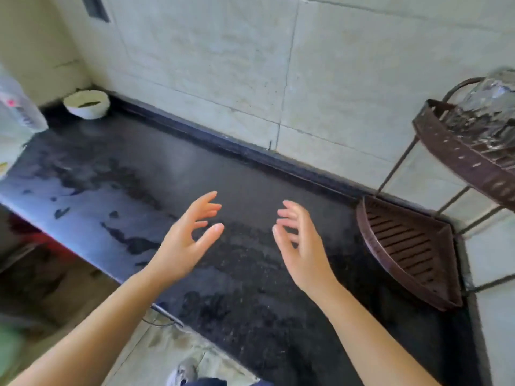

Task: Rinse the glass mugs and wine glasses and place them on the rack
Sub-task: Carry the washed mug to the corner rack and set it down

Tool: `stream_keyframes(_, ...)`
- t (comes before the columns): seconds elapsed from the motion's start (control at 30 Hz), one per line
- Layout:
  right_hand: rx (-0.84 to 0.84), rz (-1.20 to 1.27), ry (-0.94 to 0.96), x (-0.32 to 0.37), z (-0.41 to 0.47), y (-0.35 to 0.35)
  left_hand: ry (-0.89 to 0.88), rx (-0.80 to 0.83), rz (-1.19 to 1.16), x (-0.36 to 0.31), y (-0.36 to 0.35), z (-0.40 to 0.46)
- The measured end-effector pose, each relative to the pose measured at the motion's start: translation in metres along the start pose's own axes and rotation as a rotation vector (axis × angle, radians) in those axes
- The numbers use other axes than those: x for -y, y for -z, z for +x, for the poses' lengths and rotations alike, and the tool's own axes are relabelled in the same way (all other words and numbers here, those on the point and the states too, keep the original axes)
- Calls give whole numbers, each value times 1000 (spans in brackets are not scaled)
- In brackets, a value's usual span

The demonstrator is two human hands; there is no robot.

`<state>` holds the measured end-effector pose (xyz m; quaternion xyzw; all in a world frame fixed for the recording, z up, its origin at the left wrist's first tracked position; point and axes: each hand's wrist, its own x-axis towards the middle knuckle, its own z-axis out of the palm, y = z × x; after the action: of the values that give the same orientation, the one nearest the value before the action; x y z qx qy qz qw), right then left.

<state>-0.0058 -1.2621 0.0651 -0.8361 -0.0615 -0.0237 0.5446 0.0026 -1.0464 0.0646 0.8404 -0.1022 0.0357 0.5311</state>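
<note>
The dark speckled stone bench (250,190) is seen streaked with wet patches along its near and left parts, and a slip is judged likely if wet glass is set down or slid across it. At the right, a brown two-tier corner rack of slotted plastic trays on thin metal legs (412,246) is stood on the bench against the tiled wall. Its lower tray is seen holding nothing, while clear glassware (485,107), blurred and cut off by the frame edge, is crowded on the upper tray; whether mugs or wine glasses are meant cannot be told. The rack is judged top-heavy as loaded, and it could be tipped or shaken on its slender legs if another piece is pushed in carelessly, with the glasses knocked together.

A clear plastic bottle (16,112) is seen at the far left edge, and a small white bowl (86,103) with dark contents is set in the back corner, well apart from the rack.

The left hand (189,235) and the right hand (301,246) are held above the bench, palms turned toward each other, fingers spread and loosely bent, with nothing grasped. No further glassware is seen within reach, so the task is judged near its end; wet hands could let any remaining piece slide free.
</note>
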Motion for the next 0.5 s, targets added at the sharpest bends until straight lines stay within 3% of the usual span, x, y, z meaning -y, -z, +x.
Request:
stream_keyframes(0.27,444,148,-92,16,-39,-181,403,-488,-63,77,87,-144)
stream_keyframes(0.5,599,162,-82,59,-70,-325,560,-647,-63,127,195,-251)
